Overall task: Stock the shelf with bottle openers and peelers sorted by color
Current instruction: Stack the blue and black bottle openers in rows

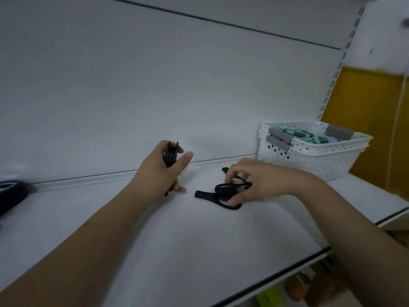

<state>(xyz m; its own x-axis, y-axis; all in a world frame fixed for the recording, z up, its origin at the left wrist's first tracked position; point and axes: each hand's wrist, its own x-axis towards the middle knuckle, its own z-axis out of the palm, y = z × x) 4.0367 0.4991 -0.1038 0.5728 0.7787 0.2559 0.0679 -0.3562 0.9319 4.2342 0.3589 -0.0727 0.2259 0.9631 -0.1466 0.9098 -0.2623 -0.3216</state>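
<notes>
My left hand [161,171] grips a stack of black bottle openers [170,156] held upright above the white shelf [177,240]. To its right, a few more black openers [218,196] lie on the shelf in a small loose pile. My right hand [250,182] reaches down over that pile, its fingers curled and pinching one of the openers. At the back right, stacked white perforated baskets [314,160] hold teal and grey tools [309,135].
A dark object [11,193] lies at the left edge of the shelf. The shelf's front edge runs diagonally at the lower right, with goods on a lower shelf [296,286] beneath. A yellow wall [365,120] stands behind the baskets.
</notes>
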